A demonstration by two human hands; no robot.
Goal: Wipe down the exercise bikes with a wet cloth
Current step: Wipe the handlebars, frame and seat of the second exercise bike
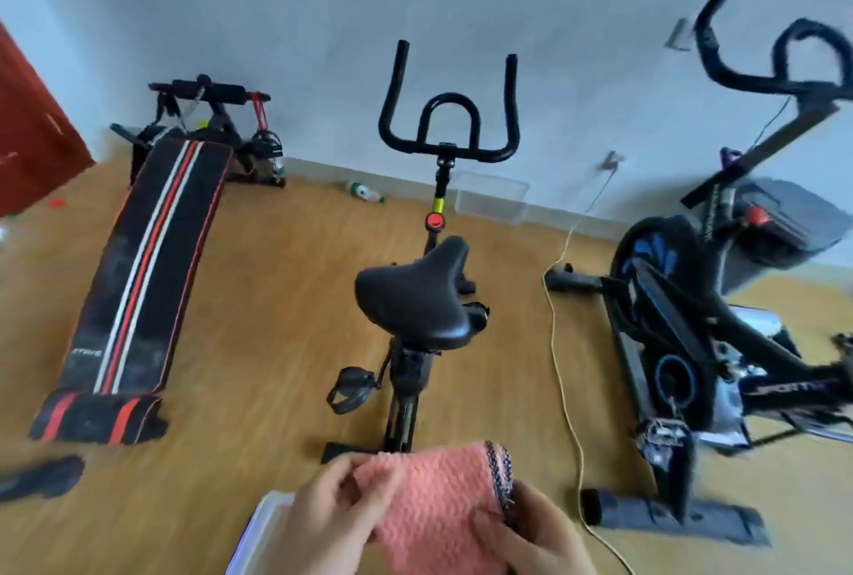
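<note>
Both hands are holding a pink textured cloth with a dark stitched edge (438, 500). Left hand (323, 514) fingers are pinching its left edge; right hand (531, 537) fingers are curling round its right edge. Beyond the fingertips a black upright exercise bike (415, 297) is standing; a black-and-blue exercise bike (692, 320) is standing farther right.

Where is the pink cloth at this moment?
In the head view the pink cloth sits bottom centre, gripped between the left hand and right hand, just short of the rear foot of the middle bike.
</note>
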